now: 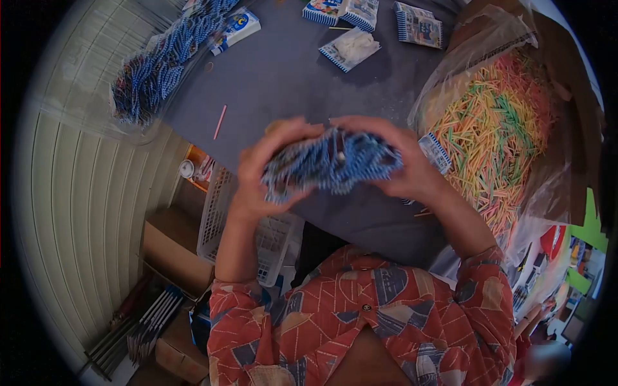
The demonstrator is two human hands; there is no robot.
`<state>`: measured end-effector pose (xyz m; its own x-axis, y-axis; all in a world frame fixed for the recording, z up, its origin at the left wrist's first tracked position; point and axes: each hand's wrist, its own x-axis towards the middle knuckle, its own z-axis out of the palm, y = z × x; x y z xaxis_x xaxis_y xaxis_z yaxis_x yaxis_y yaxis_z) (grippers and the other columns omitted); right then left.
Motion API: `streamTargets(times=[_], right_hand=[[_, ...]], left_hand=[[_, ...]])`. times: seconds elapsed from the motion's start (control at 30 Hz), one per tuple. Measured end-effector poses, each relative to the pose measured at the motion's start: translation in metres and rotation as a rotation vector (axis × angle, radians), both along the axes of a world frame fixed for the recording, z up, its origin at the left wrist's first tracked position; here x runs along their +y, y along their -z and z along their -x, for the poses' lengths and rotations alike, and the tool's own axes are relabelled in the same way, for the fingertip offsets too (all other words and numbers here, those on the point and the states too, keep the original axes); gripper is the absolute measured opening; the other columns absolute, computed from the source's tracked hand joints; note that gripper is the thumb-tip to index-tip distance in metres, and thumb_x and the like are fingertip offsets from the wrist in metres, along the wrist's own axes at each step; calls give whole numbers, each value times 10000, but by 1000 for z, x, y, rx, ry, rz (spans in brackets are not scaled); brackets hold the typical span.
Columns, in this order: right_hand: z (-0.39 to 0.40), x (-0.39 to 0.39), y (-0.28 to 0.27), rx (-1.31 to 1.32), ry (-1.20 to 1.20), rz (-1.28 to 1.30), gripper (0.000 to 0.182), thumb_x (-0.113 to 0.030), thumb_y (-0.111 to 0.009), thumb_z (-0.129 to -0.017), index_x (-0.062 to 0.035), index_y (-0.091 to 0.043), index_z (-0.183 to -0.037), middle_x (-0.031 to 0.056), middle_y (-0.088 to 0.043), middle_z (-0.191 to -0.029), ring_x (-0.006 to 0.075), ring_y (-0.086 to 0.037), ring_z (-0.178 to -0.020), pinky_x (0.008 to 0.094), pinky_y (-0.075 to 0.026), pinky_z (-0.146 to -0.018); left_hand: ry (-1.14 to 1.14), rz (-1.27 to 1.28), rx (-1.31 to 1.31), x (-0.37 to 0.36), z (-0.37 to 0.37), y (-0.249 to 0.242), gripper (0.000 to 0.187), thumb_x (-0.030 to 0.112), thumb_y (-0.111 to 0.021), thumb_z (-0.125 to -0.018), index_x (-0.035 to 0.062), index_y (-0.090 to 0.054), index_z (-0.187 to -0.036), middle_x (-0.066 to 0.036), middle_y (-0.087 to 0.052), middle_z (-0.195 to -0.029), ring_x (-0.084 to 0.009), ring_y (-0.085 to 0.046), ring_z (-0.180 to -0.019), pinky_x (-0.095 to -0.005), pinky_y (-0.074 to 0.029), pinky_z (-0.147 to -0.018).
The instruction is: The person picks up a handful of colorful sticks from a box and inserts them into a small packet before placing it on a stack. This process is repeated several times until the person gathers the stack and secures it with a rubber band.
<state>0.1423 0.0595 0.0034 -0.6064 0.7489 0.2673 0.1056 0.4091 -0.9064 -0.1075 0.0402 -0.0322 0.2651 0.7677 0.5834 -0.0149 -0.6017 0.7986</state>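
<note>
Between my two hands is a thick bundle of blue-and-white edged packets [331,161], held up over the grey-covered table [270,77]. My left hand [267,164] wraps round the bundle's left end, fingers over the top and thumb beneath. Round the right end curls my right hand [402,154]. The bundle is slightly blurred, so single packets are hard to tell apart. Just beyond my right hand lies a small striped packet [435,152], partly hidden by my forearm. A pink stick [220,122] rests on the table to the left.
At right, a large clear bag holds many coloured sticks [496,135]. A clear bin at upper left holds more bundled packets [154,77]. Packets [418,26] and one with white material [349,49] lie at the back. A white basket [273,241] stands below the table edge.
</note>
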Motion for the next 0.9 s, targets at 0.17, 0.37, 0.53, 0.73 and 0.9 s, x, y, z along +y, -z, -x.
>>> streamTargets(times=[0.17, 0.37, 0.53, 0.73, 0.9], right_hand=[[5, -1, 9, -131, 87, 84, 845, 24, -813, -694, -83, -434, -1442, 177, -562, -1372, 300, -573, -1258, 377, -486, -1005], [5, -5, 9, -107, 91, -158, 841, 52, -809, -626, -111, -490, -1387, 190, -471, -1445, 357, -518, -1291, 443, -463, -1034], [3, -7, -11, -314, 34, -331, 734, 31, -796, -581, -135, -579, -1262, 204, -448, -1444, 375, -535, -1243, 472, -455, -1018], [15, 4, -29, -635, -109, -494, 619, -12, -787, -618, -155, -601, -1191, 197, -423, -1449, 381, -522, -1247, 479, -456, -963], [18, 7, -25, -333, 66, -320, 935, -12, -826, -612, -187, -433, -1442, 179, -415, -1471, 393, -464, -1303, 488, -410, -1028]], left_hand=[[-23, 212, -18, -8, 1, 28, 1108, 86, -898, -651, 27, -225, -1529, -218, -596, -1306, -338, -606, -1197, -435, -469, -1028], [-33, 144, -21, -19, 2, 23, 1427, 125, -965, -562, 115, 45, -1570, -259, -464, -1421, -369, -483, -1323, -482, -406, -1096], [-195, 10, 113, -27, -15, 20, 1435, 149, -967, -565, 93, 63, -1563, -251, -473, -1408, -363, -501, -1304, -482, -408, -1095], [-285, 20, 156, -26, -27, 22, 1382, 126, -958, -581, 43, 18, -1556, -211, -534, -1325, -333, -560, -1231, -449, -442, -1062], [-366, 125, 16, -26, -22, 15, 1259, 127, -949, -564, -28, -155, -1528, -198, -627, -1195, -325, -645, -1109, -389, -526, -932]])
